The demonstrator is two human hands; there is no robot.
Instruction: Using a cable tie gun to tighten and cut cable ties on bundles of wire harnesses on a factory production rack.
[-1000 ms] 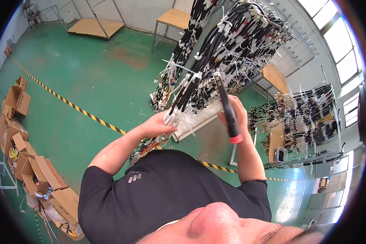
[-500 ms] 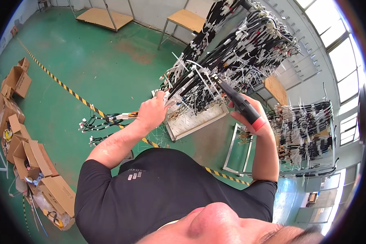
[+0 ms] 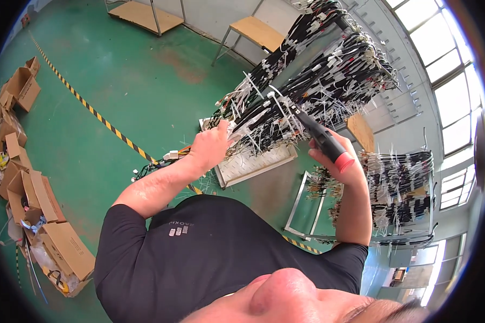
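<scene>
Holds the cable bundle [image 3: 258, 111] in the left hand [image 3: 210, 144], with a narrow grip around whitish material at the near end. Shows, beside the left wrist, a white connector [image 3: 170, 155] and loose wire ends. Carries in the right hand [image 3: 348, 144] a black-and-red gun-shaped tool [image 3: 327, 142], with a narrow grip about the body (partly hidden from view by the tool itself). Points the tool's nose toward a curved white cable tie [image 3: 278, 92] near the bundle; cannot confirm contact. Faces a rack of hanging harnesses [image 3: 334, 70] above a white tray [image 3: 256, 168]. Has a second loaded rack [image 3: 399, 180] at right and cardboard boxes [image 3: 73, 247] at far left, on the green floor [image 3: 118, 75], beyond a yellow-and-black stripe [image 3: 104, 122].
</scene>
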